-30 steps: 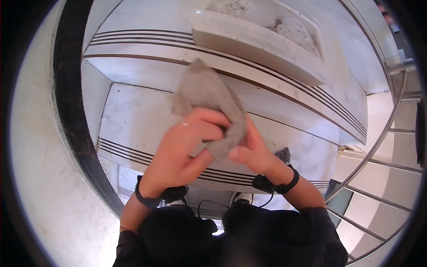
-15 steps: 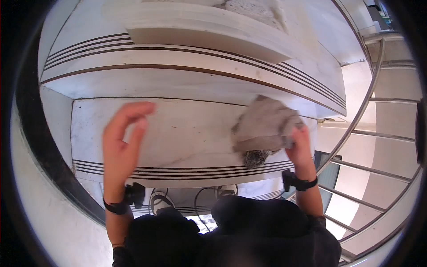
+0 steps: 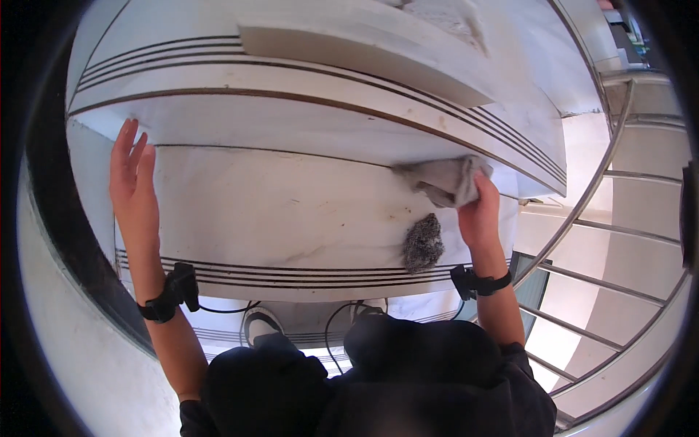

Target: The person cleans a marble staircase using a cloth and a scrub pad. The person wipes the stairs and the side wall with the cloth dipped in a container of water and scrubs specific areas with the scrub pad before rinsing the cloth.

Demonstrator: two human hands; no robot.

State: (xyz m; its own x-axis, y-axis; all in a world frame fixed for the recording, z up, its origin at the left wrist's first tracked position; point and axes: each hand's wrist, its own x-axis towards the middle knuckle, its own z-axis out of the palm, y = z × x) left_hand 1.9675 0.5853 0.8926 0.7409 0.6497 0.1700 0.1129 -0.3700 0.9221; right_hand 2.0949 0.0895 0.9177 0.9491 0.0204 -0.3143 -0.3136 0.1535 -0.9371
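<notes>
A crumpled grey cloth [image 3: 445, 178] is bunched in my right hand [image 3: 480, 211], its loose end trailing left along the line where the stair tread [image 3: 277, 207] meets the riser. Just below the cloth, on the tread, lies a dark, fuzzy scouring pad [image 3: 424, 244], apart from my fingers. My left hand [image 3: 135, 171] is empty at the tread's left end, fingers stretched up toward the riser [image 3: 255, 124] beside the side wall; whether it touches the stone I cannot tell. Small brown specks dot the tread near the pad.
A long pale block [image 3: 357, 62] rests on the step above, partly over its dark grooves. Curved metal railing [image 3: 611, 171] bounds the right side. My shoes [image 3: 261, 320] stand on a lower step, with a thin black cable [image 3: 331, 342] near them.
My right hand has pushed the cloth up toward the riser, uncovering the scouring pad. My left hand has moved left and its curled fingers have straightened.
</notes>
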